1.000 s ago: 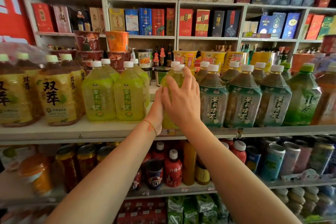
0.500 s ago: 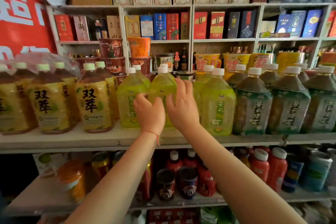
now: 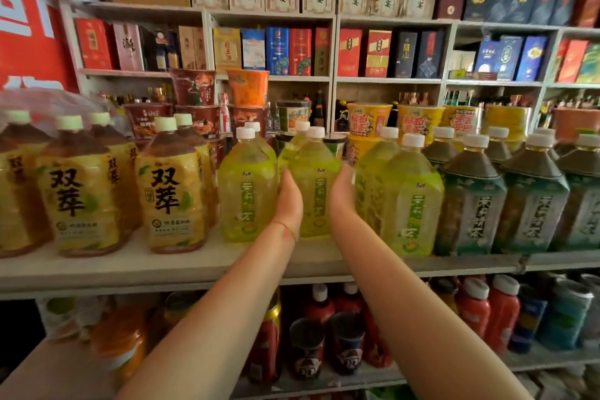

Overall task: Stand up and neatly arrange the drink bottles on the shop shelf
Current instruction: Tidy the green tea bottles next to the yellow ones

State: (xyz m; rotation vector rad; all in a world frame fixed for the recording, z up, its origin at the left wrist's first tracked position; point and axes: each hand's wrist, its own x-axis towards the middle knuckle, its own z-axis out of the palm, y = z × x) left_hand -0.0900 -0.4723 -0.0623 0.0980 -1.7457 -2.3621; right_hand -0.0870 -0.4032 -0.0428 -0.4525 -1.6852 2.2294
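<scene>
I see clear, glossy plastic bottles (image 3: 313, 185) with smooth printed film labels and matt white caps (image 3: 315, 132), standing along the front edge of a matt, pale shelf (image 3: 162, 266).

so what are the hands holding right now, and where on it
Both hands, left and right, clasp the middle green tea bottle by its sides, mid-body.

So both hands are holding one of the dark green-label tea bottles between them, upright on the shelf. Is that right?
Not quite. The head view shows the left hand and right hand on either side of a light green bottle with a white cap, not a dark one. The dark tea bottles stand untouched further right. It is upright on the shelf, as you said.
</scene>
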